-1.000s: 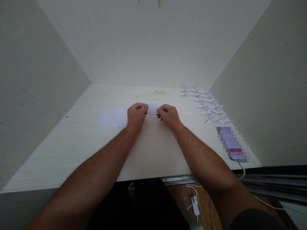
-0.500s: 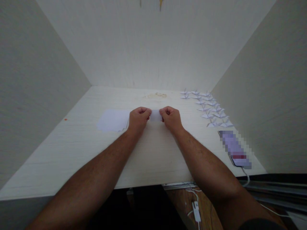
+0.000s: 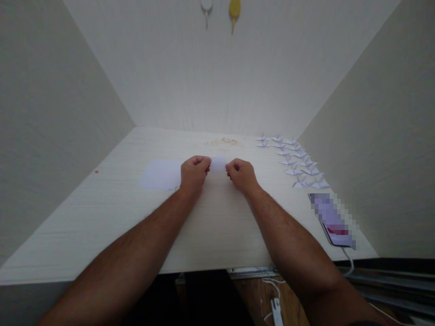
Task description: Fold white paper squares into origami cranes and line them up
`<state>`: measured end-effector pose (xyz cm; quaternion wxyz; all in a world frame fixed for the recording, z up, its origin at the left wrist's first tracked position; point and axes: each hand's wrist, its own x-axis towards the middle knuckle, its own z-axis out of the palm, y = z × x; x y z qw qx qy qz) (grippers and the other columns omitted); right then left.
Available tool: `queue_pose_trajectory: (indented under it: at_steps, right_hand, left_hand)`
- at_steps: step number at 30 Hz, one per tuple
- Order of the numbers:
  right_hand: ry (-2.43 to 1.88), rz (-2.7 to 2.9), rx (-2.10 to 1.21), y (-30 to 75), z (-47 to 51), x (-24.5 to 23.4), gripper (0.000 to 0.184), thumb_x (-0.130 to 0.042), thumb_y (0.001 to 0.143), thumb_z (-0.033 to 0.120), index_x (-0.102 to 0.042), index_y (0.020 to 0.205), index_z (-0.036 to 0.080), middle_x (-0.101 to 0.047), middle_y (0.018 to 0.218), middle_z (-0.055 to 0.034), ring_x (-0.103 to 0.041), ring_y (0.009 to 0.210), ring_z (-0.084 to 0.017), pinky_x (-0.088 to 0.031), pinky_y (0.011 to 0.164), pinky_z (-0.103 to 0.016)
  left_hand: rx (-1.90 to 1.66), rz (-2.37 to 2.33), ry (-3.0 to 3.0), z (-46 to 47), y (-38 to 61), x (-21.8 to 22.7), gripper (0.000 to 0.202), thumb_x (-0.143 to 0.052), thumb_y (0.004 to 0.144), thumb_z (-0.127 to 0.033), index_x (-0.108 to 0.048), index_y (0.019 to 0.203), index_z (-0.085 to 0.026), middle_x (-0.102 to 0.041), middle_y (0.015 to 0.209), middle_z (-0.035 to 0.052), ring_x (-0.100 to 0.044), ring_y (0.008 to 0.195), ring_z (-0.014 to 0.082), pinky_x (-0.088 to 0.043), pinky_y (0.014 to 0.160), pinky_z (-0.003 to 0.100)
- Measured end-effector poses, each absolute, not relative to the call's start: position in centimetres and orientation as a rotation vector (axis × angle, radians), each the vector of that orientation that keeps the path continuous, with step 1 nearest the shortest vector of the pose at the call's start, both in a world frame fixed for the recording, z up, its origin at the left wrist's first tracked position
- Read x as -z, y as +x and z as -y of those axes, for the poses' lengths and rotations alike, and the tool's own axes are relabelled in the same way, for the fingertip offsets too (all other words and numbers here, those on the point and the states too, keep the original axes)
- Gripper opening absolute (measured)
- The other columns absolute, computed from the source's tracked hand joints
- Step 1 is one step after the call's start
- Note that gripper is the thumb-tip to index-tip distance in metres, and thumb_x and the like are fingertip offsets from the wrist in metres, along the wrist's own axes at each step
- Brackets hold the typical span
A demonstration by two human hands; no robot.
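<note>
Left hand (image 3: 195, 172) pinched small white paper (image 3: 218, 164); right hand (image 3: 242, 174), fingers curled, met paper's right edge, grip unclear; origami cranes (image 3: 293, 172) stood right of paper.

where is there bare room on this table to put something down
Bare tabletop lies left of the left forearm, nearer than the white sheets; between left forearm and right forearm, nearer than the small paper; and between right forearm and phone. Back right is crowded with folded cranes.

Pale walls (image 3: 217, 86), white table (image 3: 217, 235) (brown floor (image 3: 249, 290) below).
</note>
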<state>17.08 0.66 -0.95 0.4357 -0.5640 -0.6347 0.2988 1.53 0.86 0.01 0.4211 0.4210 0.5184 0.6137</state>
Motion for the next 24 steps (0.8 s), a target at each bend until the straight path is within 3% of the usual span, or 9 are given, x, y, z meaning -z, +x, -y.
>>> queue_pose_trajectory:
  at_steps: [8,14,24]
  right_hand:
    - [-1.283,1.443,-0.887,16.6,-0.2,0.8,0.024,-0.06,0.08,0.043,-0.063,0.077,0.019,-0.061,0.061,0.0023,-0.055,0.054,-0.011,-0.045,0.055,-0.023]
    - [-1.326,1.369,-0.701,16.6,0.1,0.1,0.025,-0.06,0.078,0.037,-0.056,0.061,0.02,-0.052,0.054,0.004,-0.047,0.051,-0.011,-0.039,0.051,-0.023]
    - [-1.343,1.393,-0.873,16.3,0.0,0.1,0.025,-0.059,0.082,0.039,-0.06,0.066,0.019,-0.058,0.053,0.002,-0.056,0.046,-0.012,-0.042,0.047,-0.023]
  left_hand:
    - [-1.444,-1.26,1.079,-0.8,1.6,-0.1,0.015,-0.068,0.066,-0.029,-0.061,0.062,-0.017,-0.053,0.05,-0.0025,-0.043,0.045,0.0086,-0.032,0.044,0.023]
    - [-1.318,-1.29,1.242,-0.1,1.9,-0.4,0.015,-0.068,0.067,-0.029,-0.062,0.06,-0.017,-0.054,0.049,-0.0025,-0.041,0.044,0.0084,-0.03,0.044,0.022]
    - [-1.416,-1.319,1.191,-0.5,1.6,-0.2,0.015,-0.068,0.069,-0.03,-0.064,0.064,-0.017,-0.055,0.05,-0.0022,-0.044,0.045,0.009,-0.033,0.045,0.022]
